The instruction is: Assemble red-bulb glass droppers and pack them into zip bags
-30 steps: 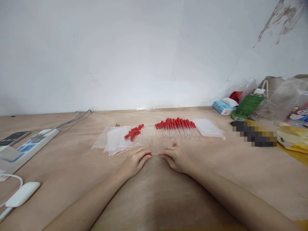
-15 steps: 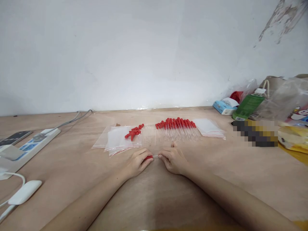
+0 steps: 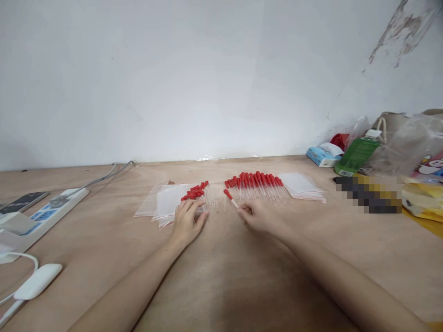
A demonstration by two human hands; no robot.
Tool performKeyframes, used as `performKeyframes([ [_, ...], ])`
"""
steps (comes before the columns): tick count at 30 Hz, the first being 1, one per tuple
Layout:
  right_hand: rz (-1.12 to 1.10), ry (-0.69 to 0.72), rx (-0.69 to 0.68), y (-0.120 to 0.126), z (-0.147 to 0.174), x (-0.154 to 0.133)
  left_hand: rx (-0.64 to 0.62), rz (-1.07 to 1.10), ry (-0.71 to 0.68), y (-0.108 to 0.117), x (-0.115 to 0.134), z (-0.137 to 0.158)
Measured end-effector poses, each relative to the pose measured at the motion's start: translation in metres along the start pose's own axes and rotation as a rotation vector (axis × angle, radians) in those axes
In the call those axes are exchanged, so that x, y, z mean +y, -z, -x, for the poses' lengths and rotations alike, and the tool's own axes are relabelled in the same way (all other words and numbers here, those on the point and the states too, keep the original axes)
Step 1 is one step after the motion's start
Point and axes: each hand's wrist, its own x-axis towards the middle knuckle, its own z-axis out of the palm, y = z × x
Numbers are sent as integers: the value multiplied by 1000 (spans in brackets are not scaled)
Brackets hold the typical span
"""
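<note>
My right hand (image 3: 258,216) pinches the clear tube of a dropper (image 3: 228,194), whose red rubber bulb points up and to the left. Just behind it lies a row of droppers (image 3: 258,179) side by side, red bulbs toward the wall. My left hand (image 3: 188,221) has its fingers apart over the near edge of a small pile of red rubber bulbs (image 3: 194,192); its fingertips are at the pile, and I see nothing held in it. Between the hands rest several thin clear tubes (image 3: 214,196). Clear zip bags (image 3: 168,203) lie under and beside the bulbs.
More zip bags (image 3: 301,185) lie right of the dropper row. A tissue pack (image 3: 321,157) and a green bottle (image 3: 358,153) stand at the back right, before plastic bags. On the left are a power strip (image 3: 44,216), a phone (image 3: 24,202) and a white plug-like piece (image 3: 38,281) with cable.
Both hands were together on the dropper, the left around its red bulb. The left has let go and moved to the bulb pile; the right has carried the dropper toward the row.
</note>
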Motion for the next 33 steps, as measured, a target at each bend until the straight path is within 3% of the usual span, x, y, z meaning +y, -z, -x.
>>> performKeyframes([
  [4,155,-259,148,2,-39,3,30,-103,142,-2,-7,0],
  [11,273,-421,192,-24,-76,7,-23,-146,146,1,0,1],
  [17,342,-365,208,-31,-70,1,30,-208,140,3,0,-2],
  [21,371,-289,171,-39,-67,-9,94,-336,222,6,-19,-9],
  [24,390,-272,143,-46,-65,-13,86,-384,207,6,-36,-12],
  [29,414,-268,118,-51,-63,-15,-22,-261,118,0,-48,-12],
  [33,423,-234,125,-53,-59,-17,-12,-144,62,-2,-46,-13],
])
